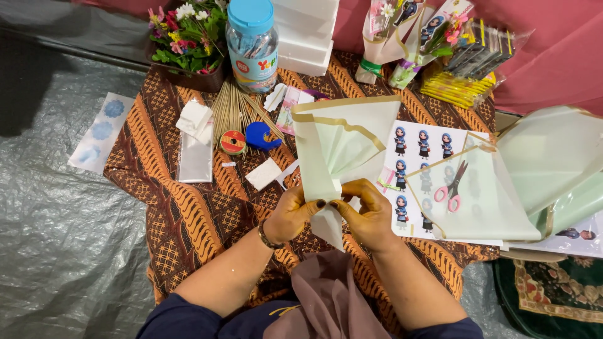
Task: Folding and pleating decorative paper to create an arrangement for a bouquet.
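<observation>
My left hand [294, 213] and my right hand [367, 213] pinch together the narrow lower part of a pale green wrapping sheet with a gold edge [342, 141]. The sheet fans out upward from my fingers in folds over a low table covered with a brown and orange batik cloth [182, 213]. A gold bracelet circles my left wrist.
Pink scissors [453, 185] lie under more pale green sheets [546, 157] on the right, over a sticker sheet of cartoon figures [418, 147]. Wooden skewers [232, 110], a red tape roll [233, 142], a blue dispenser [262, 135], a blue-lidded jar [252, 44] and flowers [187, 31] stand behind.
</observation>
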